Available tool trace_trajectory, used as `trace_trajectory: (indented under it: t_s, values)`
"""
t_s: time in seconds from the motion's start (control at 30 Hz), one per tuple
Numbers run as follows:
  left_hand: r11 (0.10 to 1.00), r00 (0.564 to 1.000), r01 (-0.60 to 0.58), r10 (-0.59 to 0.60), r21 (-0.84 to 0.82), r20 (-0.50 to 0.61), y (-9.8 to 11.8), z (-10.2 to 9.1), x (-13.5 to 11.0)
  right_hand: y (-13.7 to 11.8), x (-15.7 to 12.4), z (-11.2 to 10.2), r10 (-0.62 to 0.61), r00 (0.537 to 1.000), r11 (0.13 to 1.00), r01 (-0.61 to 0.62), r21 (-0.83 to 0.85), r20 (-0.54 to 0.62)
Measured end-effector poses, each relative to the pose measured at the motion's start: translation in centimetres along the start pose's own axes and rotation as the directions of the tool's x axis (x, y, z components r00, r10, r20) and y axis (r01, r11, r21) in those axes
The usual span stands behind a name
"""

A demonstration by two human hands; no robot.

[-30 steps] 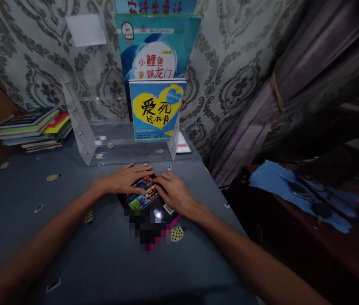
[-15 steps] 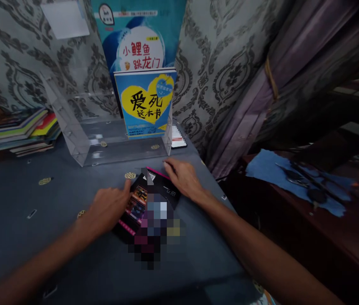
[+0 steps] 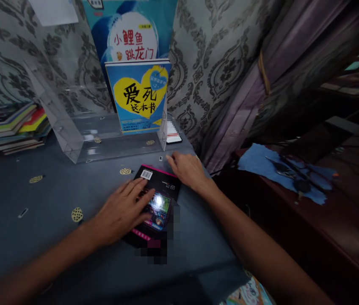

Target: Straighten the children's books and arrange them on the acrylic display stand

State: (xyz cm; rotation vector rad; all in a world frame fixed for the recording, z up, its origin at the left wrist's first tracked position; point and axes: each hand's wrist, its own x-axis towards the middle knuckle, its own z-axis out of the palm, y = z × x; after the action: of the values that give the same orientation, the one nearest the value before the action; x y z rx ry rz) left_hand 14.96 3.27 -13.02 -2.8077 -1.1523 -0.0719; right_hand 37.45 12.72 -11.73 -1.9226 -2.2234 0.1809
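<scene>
A black book [image 3: 172,182] with pink edging, a barcode and glossy colour pictures lies at an angle on the cloth-covered table; its near part is blurred out by pixel blocks. Across its left side and middle, my left hand [image 3: 124,207] rests flat with fingers spread. My right hand [image 3: 188,169] is by the book's upper right corner, loosely bent, with fingertips on the cloth just past the edge; nothing shows in its grasp. Behind them, a blue book with a yellow heart [image 3: 139,97] stands upright in a clear acrylic stand [image 3: 71,144].
A taller teal book [image 3: 163,25] stands behind the blue one. Stacked books [image 3: 14,127] are at the left, and a phone [image 3: 173,133] lies beside the stand. On the right, a dark red surface [image 3: 351,228] holds a blue cloth [image 3: 252,163] with keys, beside a tied curtain [image 3: 243,110].
My left hand has moved from the book's left edge onto its cover, fingers now spread. The right hand stays at the upper right corner. The view has shifted slightly.
</scene>
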Motion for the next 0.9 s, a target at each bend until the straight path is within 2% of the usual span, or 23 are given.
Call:
trace_trajectory:
  t_s: [0.07,0.13,0.3,0.4,0.47,0.57,0.67,0.77,0.9]
  values:
    - [0.992,0.993,-0.116,0.115,-0.056,-0.013,-0.2,0.9,0.0,0.3,0.1,-0.2,0.011,0.999,1.000,-0.011,0.010,0.039]
    - [0.986,0.992,-0.130,0.129,-0.100,-0.009,-0.4,1.6,-0.1,0.5,0.2,-0.2,0.016,0.998,1.000,-0.017,0.000,0.062]
    - [0.991,0.998,-0.065,0.065,-0.117,-0.002,-0.1,2.2,-0.2,0.7,0.2,-0.2,-0.009,0.998,1.000,0.010,-0.019,0.058]
    - [0.997,0.999,0.039,-0.039,-0.069,-0.001,0.5,2.3,-0.1,0.6,0.2,0.1,-0.071,0.997,0.991,0.066,0.114,0.036]
    - [0.992,0.992,0.128,-0.128,-0.019,0.002,0.8,2.3,0.0,0.4,0.2,0.5,-0.107,0.994,0.944,0.100,0.313,0.004]
    - [0.970,0.972,0.235,-0.236,0.065,0.003,0.8,2.0,0.2,0.0,0.3,1.7,-0.119,0.992,0.768,0.113,0.631,-0.032]
    - [0.954,0.959,0.281,-0.282,0.105,-0.006,0.3,1.4,0.6,-0.2,0.5,2.9,-0.129,0.990,0.618,0.126,0.776,-0.059]
    - [0.952,0.958,0.285,-0.285,0.114,-0.017,-0.5,0.7,0.9,-0.3,0.6,3.8,-0.135,0.985,0.592,0.165,0.789,-0.105]
    - [0.961,0.965,0.261,-0.256,0.091,-0.058,-1.7,0.8,1.3,-0.5,0.4,4.2,-0.173,0.972,0.658,0.233,0.716,-0.157]
